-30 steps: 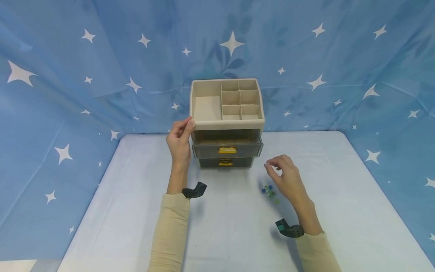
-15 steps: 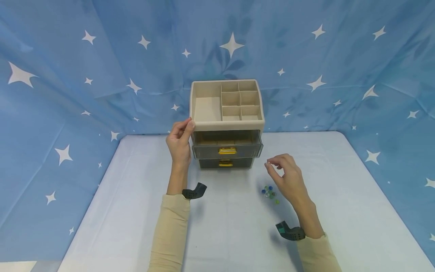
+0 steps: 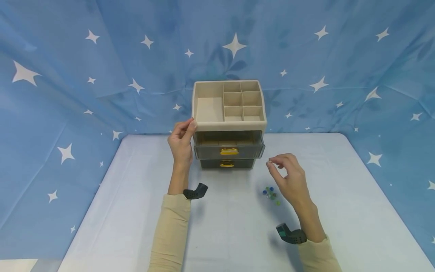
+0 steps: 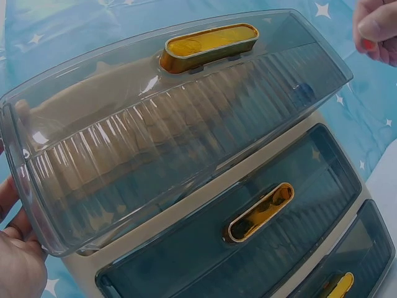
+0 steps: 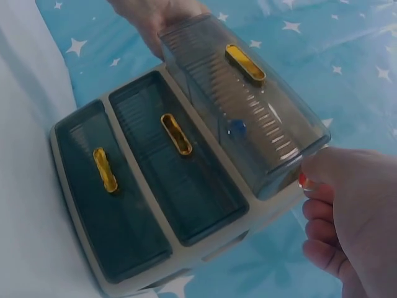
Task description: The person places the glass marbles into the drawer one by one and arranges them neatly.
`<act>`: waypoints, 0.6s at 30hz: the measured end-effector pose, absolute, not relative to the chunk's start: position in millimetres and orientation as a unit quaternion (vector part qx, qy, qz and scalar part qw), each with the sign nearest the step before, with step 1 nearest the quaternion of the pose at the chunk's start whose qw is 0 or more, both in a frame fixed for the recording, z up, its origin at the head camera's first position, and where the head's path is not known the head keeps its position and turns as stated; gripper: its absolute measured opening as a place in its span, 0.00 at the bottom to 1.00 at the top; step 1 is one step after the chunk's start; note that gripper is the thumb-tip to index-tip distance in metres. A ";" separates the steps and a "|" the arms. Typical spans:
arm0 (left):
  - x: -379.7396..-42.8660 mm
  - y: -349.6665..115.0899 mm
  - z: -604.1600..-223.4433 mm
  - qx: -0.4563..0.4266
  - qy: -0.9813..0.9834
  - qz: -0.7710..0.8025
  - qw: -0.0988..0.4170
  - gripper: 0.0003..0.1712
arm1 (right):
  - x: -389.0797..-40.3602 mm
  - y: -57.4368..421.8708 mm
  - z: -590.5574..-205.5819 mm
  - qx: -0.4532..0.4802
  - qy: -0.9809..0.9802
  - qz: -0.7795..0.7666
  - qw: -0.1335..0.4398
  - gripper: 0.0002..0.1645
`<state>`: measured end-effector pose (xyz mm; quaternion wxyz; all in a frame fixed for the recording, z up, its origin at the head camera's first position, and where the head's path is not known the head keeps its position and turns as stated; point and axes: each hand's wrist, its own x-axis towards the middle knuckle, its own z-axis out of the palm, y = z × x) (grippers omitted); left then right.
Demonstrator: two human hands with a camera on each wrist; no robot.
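Observation:
A beige desktop organizer stands at the back of the table, with its clear grey top drawer pulled out. Inside that drawer, near its right end, lies a blue marble. My left hand holds the organizer's front left corner, thumb at the upper rim. To the right of the drawer, my right hand is raised above the table. Its thumb and index finger pinch a small marble showing red, mostly hidden by the fingers. Several green, blue and clear marbles lie loose on the table below it.
Two lower drawers, the middle drawer and the bottom drawer, are pushed in, each with a gold handle. The organizer's top has one large and several small compartments. A blue star-patterned cloth hangs behind the white table.

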<state>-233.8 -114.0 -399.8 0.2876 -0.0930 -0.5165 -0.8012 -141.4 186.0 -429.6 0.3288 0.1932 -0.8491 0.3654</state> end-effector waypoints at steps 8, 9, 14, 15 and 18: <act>-233.9 -114.0 -398.5 -0.086 -0.520 -0.800 0.286 0.09 | -144.0 176.2 -418.3 0.199 -0.834 0.381 0.347 0.12; -234.1 -114.1 -398.8 -0.086 -0.520 -0.800 0.285 0.09 | -145.0 174.7 -416.6 0.203 -0.829 0.382 0.354 0.12; -233.6 -114.6 -399.6 -0.082 -0.522 -0.800 0.283 0.10 | -148.6 169.4 -408.8 0.220 -0.812 0.387 0.378 0.13; -233.6 -114.6 -399.7 -0.082 -0.523 -0.800 0.283 0.10 | -149.1 168.5 -407.1 0.222 -0.809 0.388 0.381 0.13; -233.5 -114.9 -399.2 -0.081 -0.522 -0.801 0.282 0.10 | -151.6 166.3 -402.4 0.228 -0.804 0.388 0.389 0.13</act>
